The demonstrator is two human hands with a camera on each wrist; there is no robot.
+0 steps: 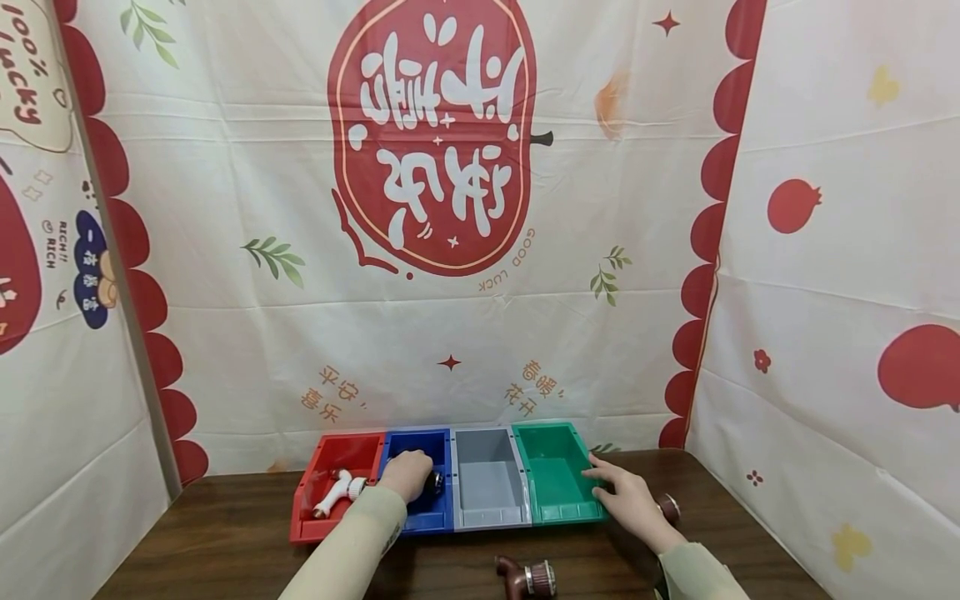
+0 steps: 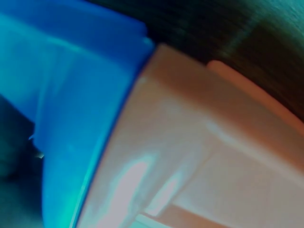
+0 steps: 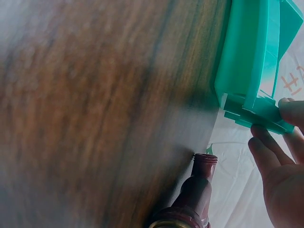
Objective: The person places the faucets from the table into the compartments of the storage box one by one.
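Note:
My left hand (image 1: 407, 475) reaches down into the blue bin (image 1: 427, 522), its fingers hidden. Beside it shows a black fitting (image 1: 435, 482) with a silvery ring; I cannot tell whether the fingers grip it. In the left wrist view only the blue bin (image 2: 80, 95) and the neighbouring bin (image 2: 180, 123), oddly tinted, fill the picture. My right hand (image 1: 630, 502) has its fingers extended at the right side of the green bin (image 1: 562, 510). The right wrist view shows those fingertips (image 3: 259, 135) at the green bin's edge (image 3: 266, 114).
In the red bin (image 1: 315, 529) lies a white branched fitting (image 1: 341, 492). A grey bin (image 1: 491, 517) stands between blue and green. One maroon fitting (image 1: 528, 578) lies on the dark wooden table (image 1: 442, 567) in front, another (image 1: 669, 508) beside my right hand. Printed cloth (image 1: 450, 333) hangs behind.

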